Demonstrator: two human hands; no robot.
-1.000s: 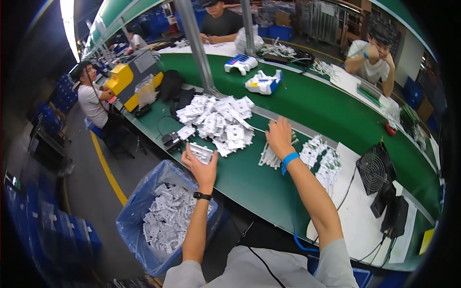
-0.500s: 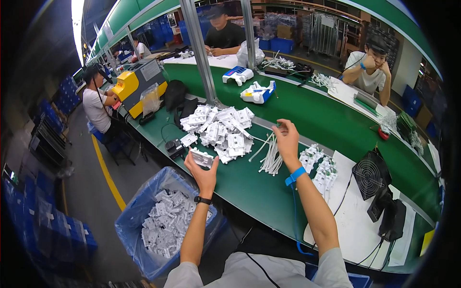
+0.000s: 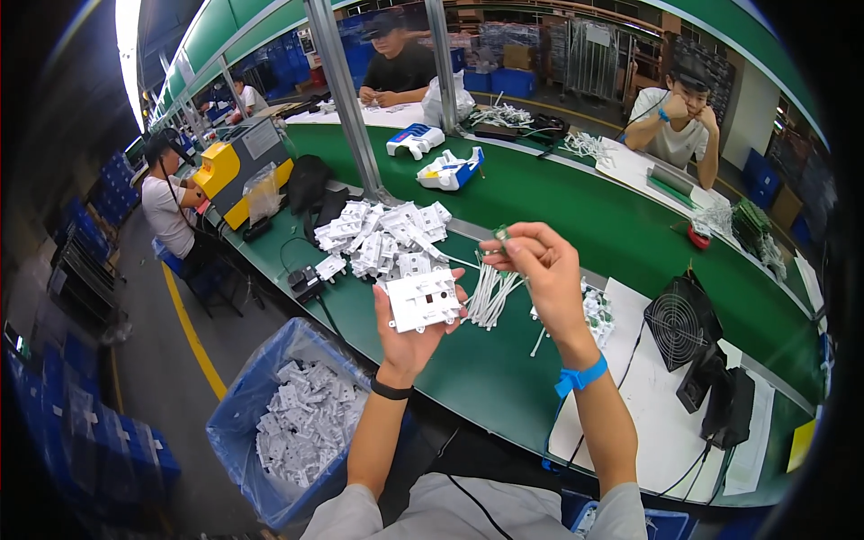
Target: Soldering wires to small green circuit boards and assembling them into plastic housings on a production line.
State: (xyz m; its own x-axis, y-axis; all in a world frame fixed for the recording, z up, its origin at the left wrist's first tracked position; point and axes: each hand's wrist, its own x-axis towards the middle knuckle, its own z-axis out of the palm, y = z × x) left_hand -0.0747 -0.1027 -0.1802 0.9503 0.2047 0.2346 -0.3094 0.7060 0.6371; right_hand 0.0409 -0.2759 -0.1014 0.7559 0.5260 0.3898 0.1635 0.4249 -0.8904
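In my left hand lies a white plastic housing, its moulded face up, with the fingers around its edges. My right hand pinches a small green circuit board between thumb and fingers, above and to the right of the housing and apart from it. Beneath my right hand a bundle of white cables rests on the green bench. A heap of similar white housings lies beyond my left hand. White parts with green boards sit right of my right wrist, partly hidden by it.
A blue lined bin full of white parts stands below the bench at left. Black fan and black adapters occupy the right side. A metal post rises behind the heap. Co-workers sit across the green belt and at left.
My left hand has brought the housing rightward and turned its face toward me. My right hand has shifted slightly, its fingers now angled left with the green board showing. The view has shifted slightly.
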